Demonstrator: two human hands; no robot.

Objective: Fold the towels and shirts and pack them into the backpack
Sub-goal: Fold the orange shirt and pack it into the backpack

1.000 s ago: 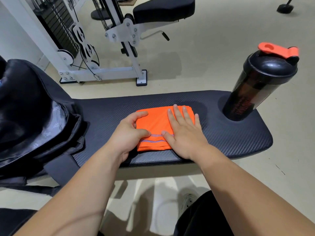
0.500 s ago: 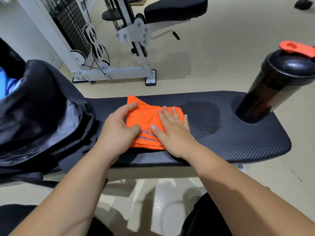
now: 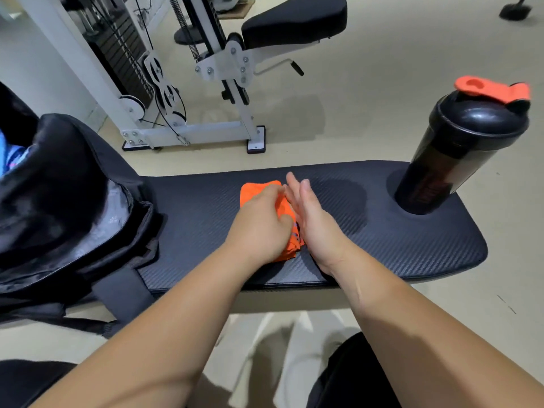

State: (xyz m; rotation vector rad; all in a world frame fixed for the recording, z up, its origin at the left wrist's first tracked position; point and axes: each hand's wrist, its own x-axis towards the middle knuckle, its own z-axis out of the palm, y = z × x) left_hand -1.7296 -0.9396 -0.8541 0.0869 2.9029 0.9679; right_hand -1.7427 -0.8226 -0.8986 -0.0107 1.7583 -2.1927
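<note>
**Fold closed, before packing.** The folded orange fabric bundle [image 3: 255, 190] lies at the middle of the black textured padded surface [image 3: 368, 240], toward its near edge. It is well apart from the black shaker bottle with an orange flip lid [image 3: 459, 154] at the right end.

Your left hand [image 3: 259, 228] covers the bundle with its fingers curled over it and seems to clasp it, though the fingertips are hidden. Your right hand [image 3: 313, 228] stands on edge, fingers straight, pressed against the bundle's right side.

Expect the fabric to be light, soft and limp. It will spring open unless you take it across its whole thickness, with the fold edge enclosed.

A second ago the bundle was wider and your right hand lay flat on top of it. It is now narrower, doubled over leftward. The open black fabric backpack [image 3: 67, 201] waits at the left end.
</note>
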